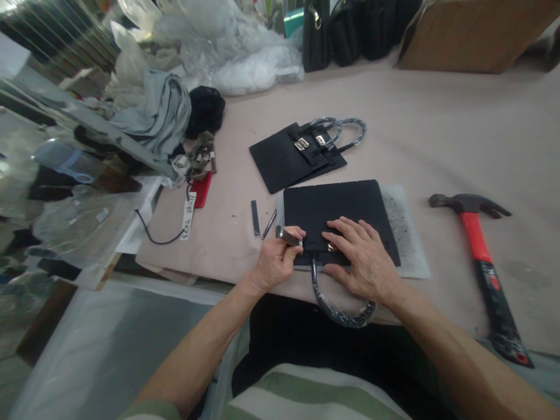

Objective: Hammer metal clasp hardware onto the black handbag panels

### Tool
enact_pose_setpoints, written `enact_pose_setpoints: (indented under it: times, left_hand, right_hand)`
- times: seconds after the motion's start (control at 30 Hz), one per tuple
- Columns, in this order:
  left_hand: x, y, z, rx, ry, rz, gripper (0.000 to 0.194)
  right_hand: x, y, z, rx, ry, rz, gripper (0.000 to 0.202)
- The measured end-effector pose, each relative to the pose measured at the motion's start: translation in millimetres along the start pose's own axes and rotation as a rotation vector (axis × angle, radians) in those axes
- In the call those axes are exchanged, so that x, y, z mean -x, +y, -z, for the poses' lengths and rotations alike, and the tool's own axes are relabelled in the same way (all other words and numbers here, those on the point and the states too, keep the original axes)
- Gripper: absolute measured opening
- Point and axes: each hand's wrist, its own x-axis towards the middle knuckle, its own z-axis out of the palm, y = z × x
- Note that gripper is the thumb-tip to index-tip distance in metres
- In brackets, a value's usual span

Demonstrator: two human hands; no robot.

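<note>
A black handbag panel lies on a pale speckled board at the table's front edge. Its plastic-wrapped handle curves toward my body. My left hand is closed around a short metal punch, held at a slant over the panel's left side near the handle's base. Flat on the panel rests my right hand, fingers spread, partly covering a gold-coloured clasp. Whether the punch tip touches the panel is hidden by my fingers.
A claw hammer with a red and black handle lies at right. Beyond the panel are stacked black bag panels with wrapped handles. A flat metal strip and a thin rod lie left. Black bags and a cardboard box stand behind.
</note>
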Motion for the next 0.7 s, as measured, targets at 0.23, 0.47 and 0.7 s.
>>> enact_pose_setpoints:
  times: [0.23, 0.47, 0.7]
  left_hand:
    - [-3.2, 4.5, 0.8, -0.027, -0.057, 0.001, 0.017]
    - [-4.5, 9.5, -1.2, -0.061, -0.050, 0.033, 0.018]
    - [-3.2, 7.7, -2.7, -0.035, -0.032, 0.039, 0.019]
  right_hand:
    - [1.6, 1.3, -3.4, -0.036, 0.014, 0.004, 0.054]
    - [11.2, 17.6, 22.9, -0.305, 0.264, -0.115, 0.040]
    - [85.8, 84.7, 77.5, 0.197, 0.265, -0.702, 0.034]
